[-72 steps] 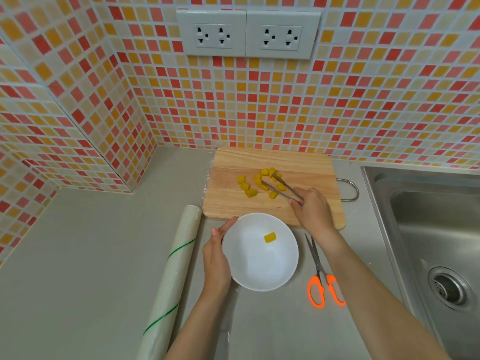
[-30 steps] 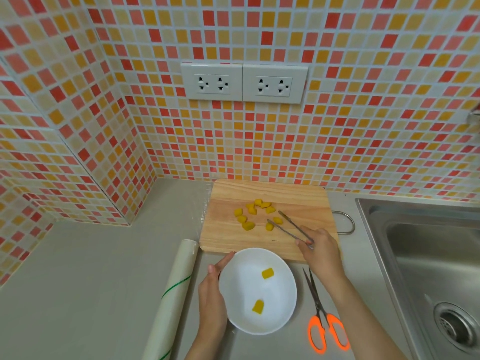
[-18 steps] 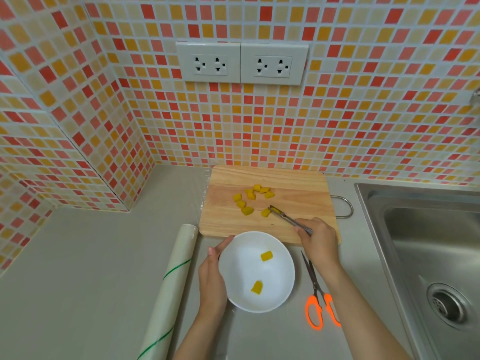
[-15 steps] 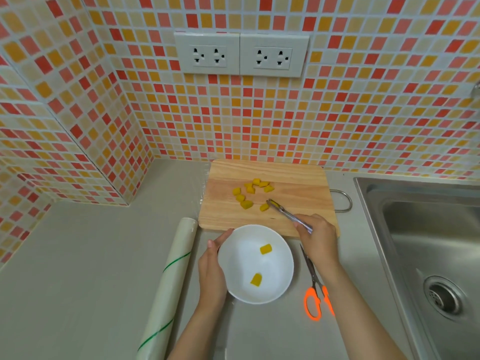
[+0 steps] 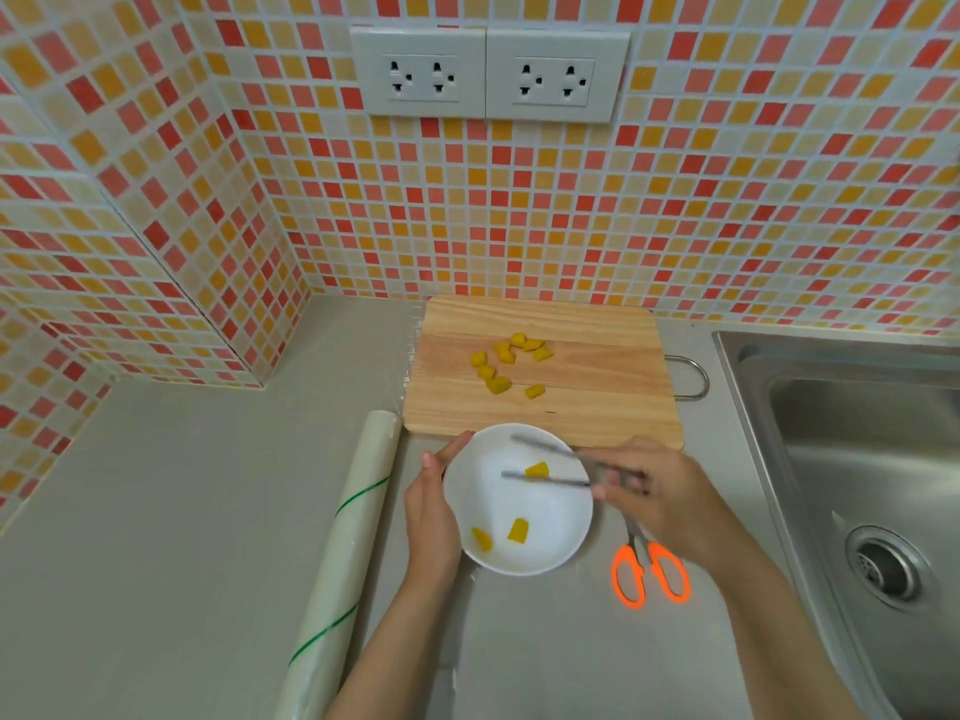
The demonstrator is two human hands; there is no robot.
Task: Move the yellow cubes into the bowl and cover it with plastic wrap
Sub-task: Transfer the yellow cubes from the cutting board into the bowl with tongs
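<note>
Head view. The white bowl [image 5: 519,504] sits on the grey countertop [image 5: 156,511], directly in front of the wooden cutting board [image 5: 587,366], with its far rim just overlapping the board's near edge. The left hand [image 5: 431,517] cups the bowl's left side: the fingers lie along the wall and the thumb rests on the upper-left rim.

The right hand [image 5: 660,491] is closed around the handle end of a pair of metal tongs [image 5: 550,465], which reach leftward over the bowl. The two tong arms stand apart at the tips; both are motion-blurred.

Three yellow cubes lie inside the bowl: one [image 5: 536,469] near the far side, between the tong arms, and two [image 5: 498,535] side by side near the front-left wall. Whether the tongs touch the far cube cannot be told. The remaining yellow cubes [image 5: 506,363] are in a loose cluster at the centre-left of the cutting board, about eight pieces.

The roll of plastic wrap [image 5: 345,537] lies on the countertop just left of the left hand, running from the board's near-left corner toward the viewer. Orange-handled scissors [image 5: 647,569] lie to the right of the bowl, partly under the right wrist. A stainless steel sink [image 5: 857,459] occupies the right edge. A mosaic-tiled wall [image 5: 727,200] carries two white sockets [image 5: 488,75].
</note>
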